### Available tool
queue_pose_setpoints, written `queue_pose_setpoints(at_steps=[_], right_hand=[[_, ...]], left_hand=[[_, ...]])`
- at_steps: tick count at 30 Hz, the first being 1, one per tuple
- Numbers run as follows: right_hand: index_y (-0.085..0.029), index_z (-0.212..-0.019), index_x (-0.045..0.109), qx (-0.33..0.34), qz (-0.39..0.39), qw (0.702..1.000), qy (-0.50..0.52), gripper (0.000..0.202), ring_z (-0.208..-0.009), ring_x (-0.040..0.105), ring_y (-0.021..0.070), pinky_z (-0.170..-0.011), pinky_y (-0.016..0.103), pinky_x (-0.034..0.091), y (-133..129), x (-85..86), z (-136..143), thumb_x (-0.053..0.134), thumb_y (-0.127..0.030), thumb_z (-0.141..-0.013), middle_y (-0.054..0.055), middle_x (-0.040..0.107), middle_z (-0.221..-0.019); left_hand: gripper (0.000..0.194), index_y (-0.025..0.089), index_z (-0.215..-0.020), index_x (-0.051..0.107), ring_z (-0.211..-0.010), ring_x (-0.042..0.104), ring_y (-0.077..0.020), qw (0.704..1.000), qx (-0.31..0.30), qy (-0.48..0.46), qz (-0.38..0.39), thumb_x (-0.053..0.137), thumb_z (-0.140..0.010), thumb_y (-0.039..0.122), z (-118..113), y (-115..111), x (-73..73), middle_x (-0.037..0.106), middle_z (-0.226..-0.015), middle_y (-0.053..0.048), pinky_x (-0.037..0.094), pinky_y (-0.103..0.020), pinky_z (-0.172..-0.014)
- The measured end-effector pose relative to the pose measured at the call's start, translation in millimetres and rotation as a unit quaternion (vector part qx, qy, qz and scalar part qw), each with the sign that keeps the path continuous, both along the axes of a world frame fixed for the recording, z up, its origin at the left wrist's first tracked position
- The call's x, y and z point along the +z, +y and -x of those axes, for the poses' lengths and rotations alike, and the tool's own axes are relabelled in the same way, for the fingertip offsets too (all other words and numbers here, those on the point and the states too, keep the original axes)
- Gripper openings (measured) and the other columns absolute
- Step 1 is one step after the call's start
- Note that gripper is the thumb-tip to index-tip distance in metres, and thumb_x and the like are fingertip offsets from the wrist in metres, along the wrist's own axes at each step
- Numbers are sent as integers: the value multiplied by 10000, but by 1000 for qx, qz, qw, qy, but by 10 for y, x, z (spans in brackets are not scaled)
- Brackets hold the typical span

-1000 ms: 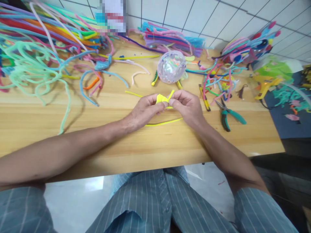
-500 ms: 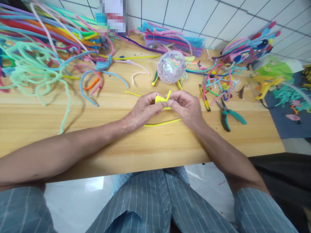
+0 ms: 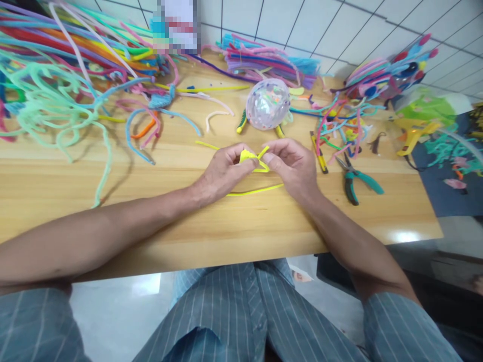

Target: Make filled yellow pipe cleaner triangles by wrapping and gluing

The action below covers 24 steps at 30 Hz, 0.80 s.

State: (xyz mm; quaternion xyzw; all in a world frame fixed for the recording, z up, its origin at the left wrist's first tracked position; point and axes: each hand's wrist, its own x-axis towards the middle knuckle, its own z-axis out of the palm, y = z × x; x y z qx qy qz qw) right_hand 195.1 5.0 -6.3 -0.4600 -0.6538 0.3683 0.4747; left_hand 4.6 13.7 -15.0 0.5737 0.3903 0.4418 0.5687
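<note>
My left hand point(image 3: 221, 173) pinches a small yellow pipe-cleaner piece point(image 3: 247, 155) between thumb and fingers, above the wooden table. Close on its right, my right hand point(image 3: 296, 168) has its thumb and fingers bent around the edge of the same yellow piece, whose short end sticks up between the hands. Whether the right fingertips grip it is hard to make out. A loose yellow strip point(image 3: 256, 191) lies just below the hands, and another yellow end point(image 3: 206, 145) shows beyond the left hand. Behind the hands stands a clear speckled dome point(image 3: 267, 104).
Pliers with teal handles point(image 3: 362, 180) and a yellow cutter point(image 3: 319, 152) lie right of my hands. Tangled pale green pipe cleaners point(image 3: 56, 110) cover the left. A yellow glue gun point(image 3: 415, 131) is at the far right. Bundled pipe cleaners point(image 3: 264, 60) line the back.
My right hand has shifted slightly right, and the short yellow end between the hands leans further right. The left hand keeps its pinch. The dark object below the table's right edge has changed outline.
</note>
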Motion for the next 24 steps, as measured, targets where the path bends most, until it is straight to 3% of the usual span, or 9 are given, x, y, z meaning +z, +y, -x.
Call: queue_pose_setpoints(at_steps=[8,15,24], right_hand=[[-258,-996,775,5,-161,983,-89,58,-792,691,148,-770,312,560,-33,2,16,748,-250,-946,-1,764,-906],[-290,-1050,778,-5,-276,941,-194,94,-979,728,226,-926,444,560,-39,-32,-11,746,-307,-964,41,791,-1034],[-310,-1114,783,-29,-298,931,-209,157,-1085,703,252,-910,481,579,-68,-72,-23,728,-290,-968,80,739,-1212]], left_hand=[[166,184,-756,651,-685,495,-121,999,39,-4,-28,733,-809,319,12,-30,11,596,-699,30,432,-252,-678],[226,181,-774,707,-706,567,-128,995,63,-69,-25,824,-800,372,-11,-40,-17,673,-737,9,497,-257,-725],[276,177,-824,773,-732,615,-126,989,48,-134,28,887,-776,423,-29,-43,-4,744,-811,-7,522,-258,-735]])
